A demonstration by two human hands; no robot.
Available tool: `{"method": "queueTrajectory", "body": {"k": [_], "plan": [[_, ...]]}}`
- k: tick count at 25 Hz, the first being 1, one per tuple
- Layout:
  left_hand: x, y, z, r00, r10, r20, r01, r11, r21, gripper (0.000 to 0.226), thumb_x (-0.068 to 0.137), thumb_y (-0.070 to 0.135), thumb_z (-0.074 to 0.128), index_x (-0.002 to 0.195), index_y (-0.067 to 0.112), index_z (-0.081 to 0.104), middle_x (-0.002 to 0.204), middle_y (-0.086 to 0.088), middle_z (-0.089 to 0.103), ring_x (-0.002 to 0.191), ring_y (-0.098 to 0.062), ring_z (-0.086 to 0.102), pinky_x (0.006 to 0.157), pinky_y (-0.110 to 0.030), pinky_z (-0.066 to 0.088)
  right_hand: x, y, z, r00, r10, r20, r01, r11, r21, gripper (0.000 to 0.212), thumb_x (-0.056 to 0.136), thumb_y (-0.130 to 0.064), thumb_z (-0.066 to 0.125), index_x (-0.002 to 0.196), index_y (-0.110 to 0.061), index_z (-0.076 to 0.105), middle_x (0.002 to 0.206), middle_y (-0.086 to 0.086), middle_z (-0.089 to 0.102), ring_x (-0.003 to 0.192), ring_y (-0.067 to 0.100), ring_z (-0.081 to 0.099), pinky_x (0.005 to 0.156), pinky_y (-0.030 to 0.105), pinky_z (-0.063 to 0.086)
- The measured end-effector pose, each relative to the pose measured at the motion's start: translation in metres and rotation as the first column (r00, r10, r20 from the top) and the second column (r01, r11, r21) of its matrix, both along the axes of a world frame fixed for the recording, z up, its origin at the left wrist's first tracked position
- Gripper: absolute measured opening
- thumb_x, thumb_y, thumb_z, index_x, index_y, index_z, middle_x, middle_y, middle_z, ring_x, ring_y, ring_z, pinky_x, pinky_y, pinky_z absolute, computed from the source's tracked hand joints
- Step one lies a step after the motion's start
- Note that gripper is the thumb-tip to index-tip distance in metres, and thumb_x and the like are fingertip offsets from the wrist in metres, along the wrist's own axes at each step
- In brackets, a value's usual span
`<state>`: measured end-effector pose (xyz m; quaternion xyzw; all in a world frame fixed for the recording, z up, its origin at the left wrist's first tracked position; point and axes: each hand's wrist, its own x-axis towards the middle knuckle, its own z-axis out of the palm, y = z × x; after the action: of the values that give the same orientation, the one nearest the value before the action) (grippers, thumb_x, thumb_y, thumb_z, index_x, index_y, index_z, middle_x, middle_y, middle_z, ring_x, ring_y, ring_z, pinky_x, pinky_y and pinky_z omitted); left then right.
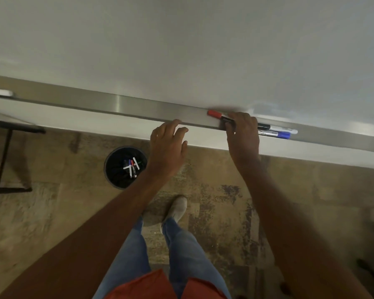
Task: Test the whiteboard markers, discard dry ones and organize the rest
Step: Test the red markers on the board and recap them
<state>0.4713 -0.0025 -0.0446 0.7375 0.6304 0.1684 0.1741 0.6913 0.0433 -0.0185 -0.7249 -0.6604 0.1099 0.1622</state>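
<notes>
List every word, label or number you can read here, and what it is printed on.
None can be read.
Red-capped marker on the tray, under the right hand: barrel print too blurred.
Blue-capped marker: dark label, too small.
Markers in the bin: too small.

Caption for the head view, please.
Right hand grips a red-capped marker on the whiteboard tray; left hand hovers open above the bin of discarded markers.

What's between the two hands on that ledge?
Only bare metal ledge and the red-capped marker that the right hand grips; the left hand is empty, head view.
</notes>
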Motion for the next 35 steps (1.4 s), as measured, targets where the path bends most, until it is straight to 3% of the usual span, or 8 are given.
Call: {"method": "queueTrajectory", "body": {"k": [5, 8, 13, 16, 20, 24, 29, 35], "plan": [[0.006, -0.002, 0.015, 0.998, 0.062, 0.032, -0.06, 0.997, -0.052, 0.032, 0.096, 0.023, 0.062, 0.126, 0.016, 0.063, 0.141, -0.005, 0.056, 0.13, -0.028, 0.048, 0.107, -0.047, 0.039, 0.004, 0.007, -0.003, 0.995, 0.089, 0.038, -0.09, 0.995, 0.044, 0.017, 0.096, -0.016, 0.066, 0.112, -0.015, 0.072, 0.106, 0.004, 0.071, 0.095, 0.027, 0.057, 0.082, 0.045, 0.052], [0.01, -0.004, 0.044, 0.963, 0.138, 0.231, -0.106, 0.983, -0.147, 0.034, 0.103, 0.032, 0.053, 0.128, 0.012, 0.063, 0.139, -0.006, 0.058, 0.132, -0.024, 0.047, 0.108, -0.035, 0.036, -0.007, -0.006, 0.02, 0.993, 0.114, -0.015, -0.112, 0.987, 0.112, 0.019, 0.096, -0.024, 0.068, 0.114, -0.017, 0.071, 0.107, 0.001, 0.072, 0.097, 0.024, 0.057, 0.083, 0.035, 0.049], [0.021, -0.013, 0.15, 0.597, 0.463, 0.654, -0.198, 0.876, -0.44, 0.026, 0.108, 0.041, 0.042, 0.12, 0.034, 0.063, 0.12, 0.018, 0.063, 0.111, 0.001, 0.056, 0.099, -0.023, 0.045, -0.05, -0.057, 0.101, 0.943, 0.14, -0.303, -0.097, 0.983, 0.153, 0.022, 0.094, -0.022, 0.069, 0.117, -0.021, 0.068, 0.112, -0.006, 0.07, 0.105, 0.017, 0.059, 0.09, 0.025, 0.042], [0.02, -0.028, 0.205, 0.484, 0.444, 0.754, -0.156, 0.891, -0.425, 0.031, 0.11, 0.037, 0.038, 0.126, 0.03, 0.064, 0.119, 0.013, 0.066, 0.116, -0.001, 0.059, 0.102, -0.028, 0.049, -0.072, -0.084, 0.151, 0.837, 0.182, -0.515, -0.145, 0.983, 0.112, 0.021, 0.096, -0.018, 0.066, 0.117, -0.02, 0.066, 0.11, -0.01, 0.071, 0.101, 0.007, 0.065, 0.088, 0.024, 0.052], [0.02, -0.05, 0.25, 0.384, 0.394, 0.835, -0.145, 0.919, -0.367, 0.039, 0.111, 0.035, 0.035, 0.124, 0.019, 0.067, 0.128, 0.009, 0.069, 0.12, -0.007, 0.063, 0.103, -0.034, 0.052, -0.094, -0.107, 0.197, 0.667, 0.158, -0.728, -0.157, 0.985, 0.07, 0.016, 0.099, -0.014, 0.06, 0.111, -0.024, 0.061, 0.1, -0.011, 0.071, 0.087, 0.007, 0.067, 0.071, 0.019, 0.052], [0.028, -0.072, 0.274, 0.295, 0.366, 0.882, -0.155, 0.93, -0.334, 0.043, 0.112, 0.035, 0.033, 0.106, 0.011, 0.069, 0.123, 0.004, 0.073, 0.119, -0.013, 0.066, 0.108, -0.038, 0.049, -0.111, -0.125, 0.223, 0.556, 0.193, -0.808, -0.234, 0.97, 0.071, 0.023, 0.111, -0.023, 0.04, 0.126, -0.017, 0.056, 0.103, -0.018, 0.068, 0.096, -0.001, 0.068, 0.074, 0.018, 0.055], [0.027, -0.075, 0.296, 0.181, 0.373, 0.91, -0.273, 0.908, -0.318, 0.049, 0.111, 0.033, 0.033, 0.073, 0.03, 0.064, 0.098, -0.008, 0.077, 0.093, -0.021, 0.072, 0.094, -0.039, 0.054, -0.119, -0.126, 0.241, 0.546, 0.273, -0.792, -0.331, 0.939, 0.095, 0.03, 0.112, -0.026, 0.033, 0.13, -0.017, 0.055, 0.102, -0.021, 0.067, 0.094, -0.005, 0.068, 0.076, 0.015, 0.053], [0.025, -0.075, 0.308, 0.14, 0.366, 0.92, -0.326, 0.894, -0.306, 0.049, 0.111, 0.035, 0.035, 0.071, 0.025, 0.062, 0.085, -0.007, 0.073, 0.081, -0.016, 0.067, 0.081, -0.03, 0.052, -0.123, -0.126, 0.254, 0.568, 0.316, -0.76, -0.347, 0.929, 0.126, 0.03, 0.113, -0.023, 0.035, 0.13, -0.017, 0.058, 0.102, -0.021, 0.066, 0.097, -0.005, 0.066, 0.079, 0.01, 0.049]]}}
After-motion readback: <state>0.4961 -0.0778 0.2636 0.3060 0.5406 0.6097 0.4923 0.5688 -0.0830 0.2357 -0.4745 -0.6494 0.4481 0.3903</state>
